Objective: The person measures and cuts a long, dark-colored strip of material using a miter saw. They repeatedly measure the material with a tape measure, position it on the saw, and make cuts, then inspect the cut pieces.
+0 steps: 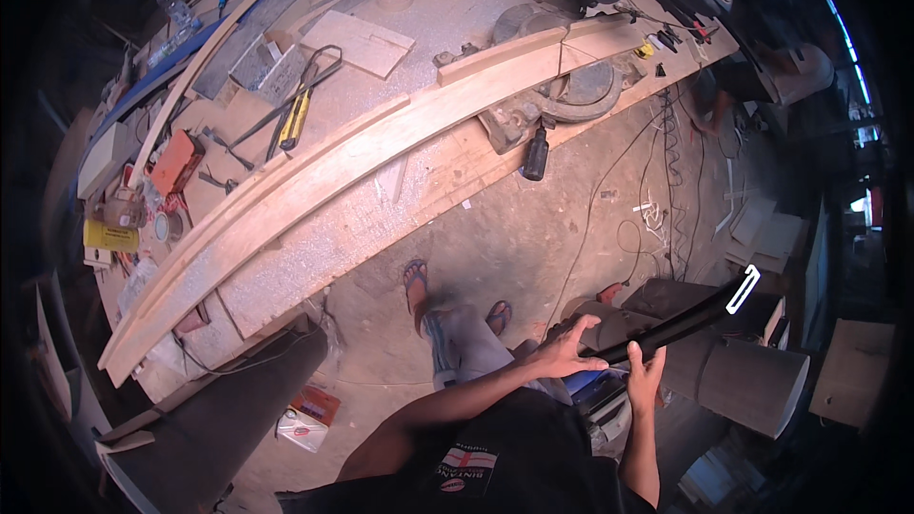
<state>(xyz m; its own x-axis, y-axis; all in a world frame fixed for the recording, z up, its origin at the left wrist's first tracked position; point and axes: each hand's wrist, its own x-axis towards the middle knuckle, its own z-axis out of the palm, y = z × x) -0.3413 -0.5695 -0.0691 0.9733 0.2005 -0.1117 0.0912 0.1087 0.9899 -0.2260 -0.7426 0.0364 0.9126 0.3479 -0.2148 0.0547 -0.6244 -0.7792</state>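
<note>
A long dark bar (681, 326) with a bright white, rectangular outline at its far end slants up to the right, in front of my body. My right hand (645, 379) grips it near its lower end, thumb against the side facing me. Beside that lower end is my left hand (564, 352), fingers spread and thumb close to the bar; whether the thumb touches it I cannot tell. Below my hands lies a blue item (583, 383), partly hidden. A dark grey cylinder (752, 383) lies just beyond the bar.
Across the workbench (433, 186) lie long curved wooden strips (367, 152), over a mitre saw (581, 90). A yellow-handled hacksaw (297, 117) and an orange box (176, 162) sit at left. Cables (671, 162) trail on the floor. Another person (800, 76) is at far right.
</note>
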